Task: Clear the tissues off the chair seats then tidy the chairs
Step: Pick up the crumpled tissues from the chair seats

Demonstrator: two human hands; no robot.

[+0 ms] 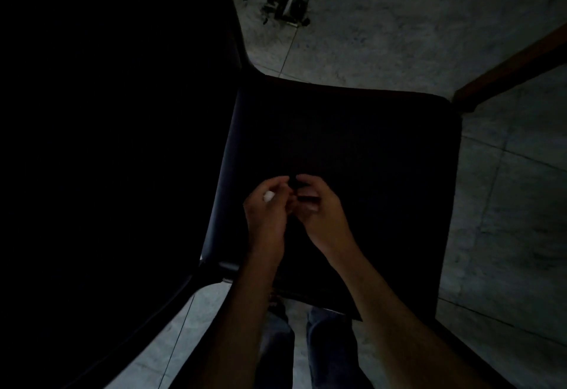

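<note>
Just below frame centre, a small white tissue [269, 196] is showing in my left hand [266, 214], whose curled fingers are pinching it above the dark chair seat [352, 143]. My right hand [316, 207] is hovering alongside, fingers loosely curled, holding nothing visible.

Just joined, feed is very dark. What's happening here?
A person stands over a dark chair seat, both hands held close together above its near half. The left hand has its fingers curled round a small white scrap, probably a tissue. The right hand is curled too, fingertips towards the left one, but whether it holds anything cannot be told. No other tissue shows on the seat, though the darkness could hide one. Some dark debris lies on the tiled floor beyond the chair.
</note>
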